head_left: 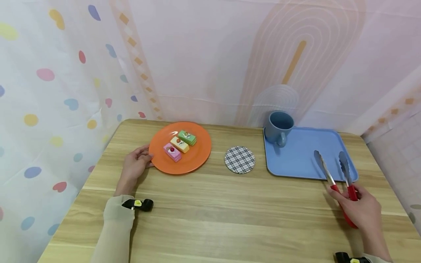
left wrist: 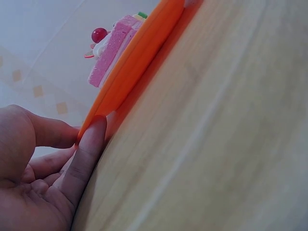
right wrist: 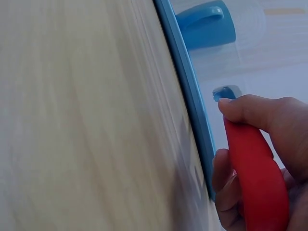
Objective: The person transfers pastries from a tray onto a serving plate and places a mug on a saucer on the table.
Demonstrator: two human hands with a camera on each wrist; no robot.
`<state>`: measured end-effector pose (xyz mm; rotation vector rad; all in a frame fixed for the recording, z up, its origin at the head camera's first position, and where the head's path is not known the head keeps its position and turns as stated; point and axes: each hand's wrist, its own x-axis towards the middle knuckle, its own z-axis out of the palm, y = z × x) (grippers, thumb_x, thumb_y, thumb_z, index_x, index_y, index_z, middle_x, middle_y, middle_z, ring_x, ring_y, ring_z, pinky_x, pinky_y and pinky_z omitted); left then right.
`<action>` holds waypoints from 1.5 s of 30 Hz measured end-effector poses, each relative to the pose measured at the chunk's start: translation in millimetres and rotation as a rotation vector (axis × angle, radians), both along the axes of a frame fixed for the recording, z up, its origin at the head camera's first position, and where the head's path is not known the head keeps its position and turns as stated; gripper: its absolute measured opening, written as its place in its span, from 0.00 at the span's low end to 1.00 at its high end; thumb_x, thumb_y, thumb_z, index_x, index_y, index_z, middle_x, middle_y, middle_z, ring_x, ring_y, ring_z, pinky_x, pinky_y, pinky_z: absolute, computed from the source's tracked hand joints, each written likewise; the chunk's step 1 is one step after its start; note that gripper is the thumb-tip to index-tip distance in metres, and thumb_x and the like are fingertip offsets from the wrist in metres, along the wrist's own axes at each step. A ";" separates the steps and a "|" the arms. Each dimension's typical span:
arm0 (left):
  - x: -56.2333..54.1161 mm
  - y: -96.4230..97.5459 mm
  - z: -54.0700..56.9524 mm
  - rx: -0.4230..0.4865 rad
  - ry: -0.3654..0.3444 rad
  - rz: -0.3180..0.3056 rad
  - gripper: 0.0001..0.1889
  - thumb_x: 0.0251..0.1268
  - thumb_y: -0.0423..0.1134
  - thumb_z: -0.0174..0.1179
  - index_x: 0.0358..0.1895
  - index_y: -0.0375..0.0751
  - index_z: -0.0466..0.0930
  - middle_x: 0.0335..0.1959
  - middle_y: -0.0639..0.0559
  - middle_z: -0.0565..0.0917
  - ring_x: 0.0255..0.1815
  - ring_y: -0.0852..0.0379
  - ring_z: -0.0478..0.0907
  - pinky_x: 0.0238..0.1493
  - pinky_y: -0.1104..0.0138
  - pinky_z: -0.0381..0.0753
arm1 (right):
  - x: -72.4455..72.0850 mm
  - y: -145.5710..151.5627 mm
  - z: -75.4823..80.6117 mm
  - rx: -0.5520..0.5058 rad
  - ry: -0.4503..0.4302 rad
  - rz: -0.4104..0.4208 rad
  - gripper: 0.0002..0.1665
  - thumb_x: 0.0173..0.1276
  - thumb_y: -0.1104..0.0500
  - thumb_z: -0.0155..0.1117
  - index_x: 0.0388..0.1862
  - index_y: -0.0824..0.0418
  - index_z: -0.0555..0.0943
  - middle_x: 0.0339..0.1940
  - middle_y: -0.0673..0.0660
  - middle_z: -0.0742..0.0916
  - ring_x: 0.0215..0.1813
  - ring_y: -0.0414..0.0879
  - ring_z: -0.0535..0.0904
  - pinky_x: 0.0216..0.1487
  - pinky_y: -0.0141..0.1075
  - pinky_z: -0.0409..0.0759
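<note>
My left hand (head_left: 135, 164) pinches the left rim of an orange plate (head_left: 197, 160), thumb on top and fingers beneath the edge in the left wrist view. On the plate lie three small toy cakes in a slanting row: a pink cake (head_left: 172, 152), a yellow cake (head_left: 179, 144) and a green cake (head_left: 187, 137). At the right, my right hand (head_left: 360, 208) holds metal tongs by their red handles (right wrist: 257, 173). The tongs' two arms are spread, and their tips overlap the right part of a blue tray (head_left: 296, 160) in the head view, with nothing between them.
A blue mug (head_left: 279, 126) stands upright on the tray's back left corner, handle toward the front. Between plate and tray lies a round checked coaster (head_left: 239, 160). Patterned cloth (head_left: 204, 58) hangs behind the wooden table (head_left: 230, 215) and along its left side.
</note>
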<state>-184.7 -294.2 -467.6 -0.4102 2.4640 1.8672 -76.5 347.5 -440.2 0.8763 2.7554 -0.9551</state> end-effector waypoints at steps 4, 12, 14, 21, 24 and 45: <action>-0.2 0.9 1.0 0.000 0.000 0.000 0.27 0.78 0.33 0.54 0.77 0.37 0.66 0.49 0.53 0.77 0.37 0.70 0.82 0.42 0.75 0.89 | 3.3 5.3 0.1 -0.002 -0.045 0.002 0.61 0.65 0.27 0.64 0.76 0.73 0.61 0.66 0.78 0.72 0.63 0.70 0.69 0.54 0.56 0.82; -1.6 -0.2 -1.2 0.011 0.005 -0.003 0.28 0.78 0.32 0.54 0.77 0.37 0.65 0.52 0.47 0.77 0.37 0.71 0.82 0.41 0.74 0.89 | 6.0 11.3 -3.0 0.007 -0.097 0.013 0.66 0.63 0.25 0.64 0.76 0.77 0.59 0.62 0.77 0.77 0.60 0.67 0.72 0.40 0.41 0.81; -1.2 0.2 -0.5 0.010 0.002 -0.003 0.28 0.78 0.32 0.54 0.78 0.38 0.65 0.53 0.47 0.77 0.37 0.71 0.82 0.42 0.74 0.89 | 5.9 12.5 -4.3 0.007 -0.108 0.009 0.68 0.63 0.24 0.64 0.76 0.77 0.58 0.62 0.77 0.77 0.60 0.67 0.72 0.40 0.41 0.81; -0.2 -0.8 -0.9 0.004 -0.003 -0.009 0.28 0.78 0.33 0.53 0.78 0.37 0.64 0.51 0.48 0.77 0.38 0.70 0.81 0.42 0.75 0.89 | 10.3 11.6 -4.0 0.027 -0.131 0.020 0.66 0.63 0.24 0.63 0.74 0.78 0.60 0.60 0.77 0.77 0.60 0.68 0.71 0.46 0.49 0.84; -1.0 -1.0 -1.2 0.011 -0.010 0.000 0.27 0.78 0.33 0.53 0.78 0.37 0.65 0.50 0.49 0.77 0.38 0.70 0.81 0.42 0.75 0.89 | 11.6 10.4 -2.2 0.050 -0.120 0.029 0.62 0.63 0.24 0.63 0.70 0.76 0.65 0.53 0.75 0.79 0.55 0.66 0.73 0.36 0.41 0.81; 1.1 -0.2 0.8 0.006 0.007 0.007 0.28 0.78 0.34 0.55 0.77 0.38 0.66 0.49 0.52 0.75 0.37 0.71 0.80 0.40 0.75 0.89 | 12.5 8.0 0.1 0.113 -0.138 0.094 0.54 0.64 0.25 0.62 0.58 0.75 0.72 0.44 0.73 0.82 0.45 0.62 0.78 0.26 0.34 0.74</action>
